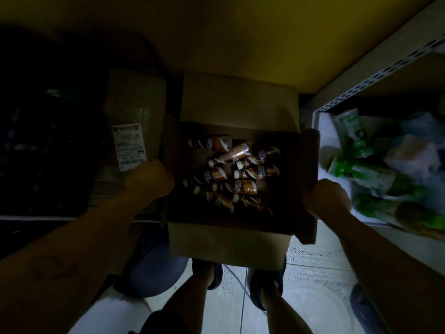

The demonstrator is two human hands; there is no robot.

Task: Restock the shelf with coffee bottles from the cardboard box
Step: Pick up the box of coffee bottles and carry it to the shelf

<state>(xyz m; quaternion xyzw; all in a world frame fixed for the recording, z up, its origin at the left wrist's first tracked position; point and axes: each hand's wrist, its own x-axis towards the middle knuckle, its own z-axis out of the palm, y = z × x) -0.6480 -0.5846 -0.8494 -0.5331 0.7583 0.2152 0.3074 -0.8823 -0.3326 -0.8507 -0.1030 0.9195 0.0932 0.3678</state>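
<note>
While both fists grip the side flaps, the open brown cardboard box hangs in front of the person, above their sandalled feet on the pale tiled floor. The left hand, at nine o'clock of the box, is curled shut around the left flap's edge; the right hand, at three o'clock, is clenched just as tightly on the right flap. Inside, the small brown plastic coffee bottles with white caps lie loose on their sides in a jumbled heap, mostly toward the twelve o'clock half of the floor of the box. The white metal shelf with perforated uprights stands at two to three o'clock, its lower level already crowded with green and white packets; none of the coffee bottles is on it yet. A second taped brown carton with a white shipping label sits at ten o'clock in deep shadow. As I judge it, the step in hand is carrying the box to the shelf, and flaps are a weak hold: keep the box level so the loose bottles do not roll to one side, move slowly, and set it down just beside the shelf before freeing a hand. In this dim light, it would pay to check the footing first.
</note>
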